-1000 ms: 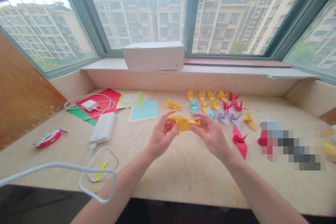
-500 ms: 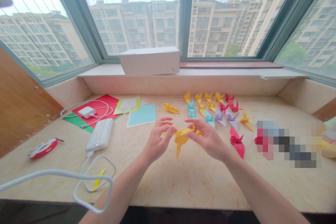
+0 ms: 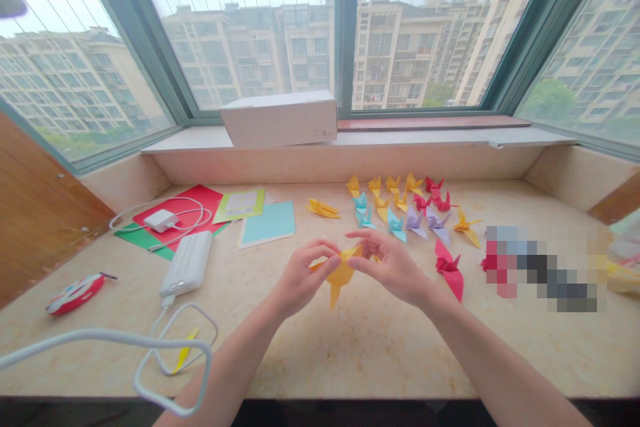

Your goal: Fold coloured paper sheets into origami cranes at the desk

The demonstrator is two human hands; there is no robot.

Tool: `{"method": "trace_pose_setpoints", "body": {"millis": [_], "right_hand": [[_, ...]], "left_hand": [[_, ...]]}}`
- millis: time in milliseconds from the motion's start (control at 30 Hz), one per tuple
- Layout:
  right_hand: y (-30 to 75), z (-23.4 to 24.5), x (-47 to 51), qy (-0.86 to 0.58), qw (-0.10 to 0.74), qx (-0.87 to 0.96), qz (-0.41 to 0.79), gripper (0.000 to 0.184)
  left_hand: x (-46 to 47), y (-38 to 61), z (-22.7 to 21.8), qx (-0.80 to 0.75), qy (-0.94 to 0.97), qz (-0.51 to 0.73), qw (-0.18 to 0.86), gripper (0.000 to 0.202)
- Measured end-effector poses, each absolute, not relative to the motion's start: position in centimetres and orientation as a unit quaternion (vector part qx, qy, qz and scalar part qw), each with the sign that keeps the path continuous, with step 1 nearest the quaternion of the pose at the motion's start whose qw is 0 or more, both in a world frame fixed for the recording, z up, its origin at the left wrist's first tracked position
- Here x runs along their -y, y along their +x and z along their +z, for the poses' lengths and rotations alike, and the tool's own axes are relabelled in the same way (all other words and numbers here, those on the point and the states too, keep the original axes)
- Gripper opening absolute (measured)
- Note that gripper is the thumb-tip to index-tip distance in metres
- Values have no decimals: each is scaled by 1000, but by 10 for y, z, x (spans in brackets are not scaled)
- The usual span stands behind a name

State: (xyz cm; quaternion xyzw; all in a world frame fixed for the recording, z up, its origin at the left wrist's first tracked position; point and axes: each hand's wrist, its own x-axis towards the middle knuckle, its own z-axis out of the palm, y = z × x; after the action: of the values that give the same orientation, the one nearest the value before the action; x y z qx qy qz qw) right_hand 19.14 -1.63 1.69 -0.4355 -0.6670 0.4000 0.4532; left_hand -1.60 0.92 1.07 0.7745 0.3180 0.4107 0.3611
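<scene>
1. folded yellow paper: between both hands, over the counter, one point hanging.
2. left hand, right hand: thumbs and fingers nearly closed, pinching its upper part.
3. i'd use light, even pinches, sparing the creases.
4. teal bird sits beyond; i'd avoid it.

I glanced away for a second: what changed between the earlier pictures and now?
A point of the yellow paper now hangs down, where a second ago the piece was held roughly level. The left hand and right hand still hold it. The paper cranes and white power bank stayed in place.
</scene>
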Motion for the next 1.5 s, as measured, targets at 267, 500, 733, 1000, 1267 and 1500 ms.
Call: {"method": "trace_pose_setpoints", "body": {"millis": [267,500,733,1000,1267,1500], "right_hand": [[188,8,13,-427,522,603,426,38],[188,8,15,-449,552,672,205,30],[185,2,17,-396,452,798,42,20],[187,-2,11,-388,463,796,43,5],[183,-3,15,-415,443,791,81,20],[179,-3,20,-409,428,805,44,34]], "left_hand": [[-6,-15,11,-368,716,392,446,29],[-13,-11,3,-357,507,502,603,33],[-12,-6,7,-335,404,503,686,34],[-10,-1,5,-321,381,503,706,32],[-12,-2,3,-328,401,524,676,34],[-15,-1,-7,-377,409,540,632,35]]}}
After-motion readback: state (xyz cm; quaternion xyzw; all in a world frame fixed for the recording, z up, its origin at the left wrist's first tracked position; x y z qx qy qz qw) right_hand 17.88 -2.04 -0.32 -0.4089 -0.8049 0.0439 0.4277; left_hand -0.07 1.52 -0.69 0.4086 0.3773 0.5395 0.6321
